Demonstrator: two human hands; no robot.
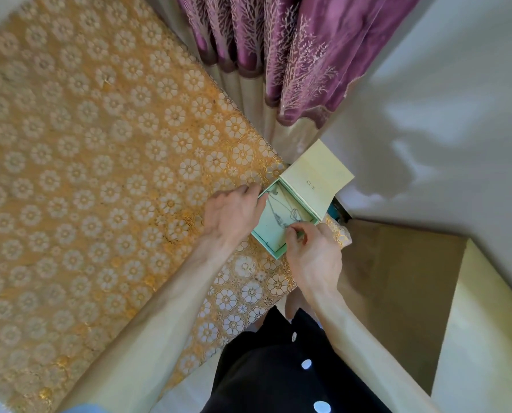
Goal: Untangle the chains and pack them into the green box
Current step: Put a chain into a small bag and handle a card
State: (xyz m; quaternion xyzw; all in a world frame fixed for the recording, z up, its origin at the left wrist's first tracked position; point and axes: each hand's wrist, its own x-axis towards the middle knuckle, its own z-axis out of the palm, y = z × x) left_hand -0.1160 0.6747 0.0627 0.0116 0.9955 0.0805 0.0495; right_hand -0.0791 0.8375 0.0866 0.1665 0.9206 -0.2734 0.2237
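Both hands pinch chains point(281, 213) in the green box point(268, 248): left hand point(230, 214), right hand point(311, 251)

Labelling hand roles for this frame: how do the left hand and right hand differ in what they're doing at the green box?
The left hand rests at the far-left edge of the green box, fingertips at the rim; the right hand sits at its near-right corner. The left seems only to steady the box, while the right pinches the chain lying inside. Both are bare, palms down.

Left of my hands the gold floral-clothed bench point(84, 174) lies open; beyond them the pale green box's upright lid point(317, 174) blocks me.
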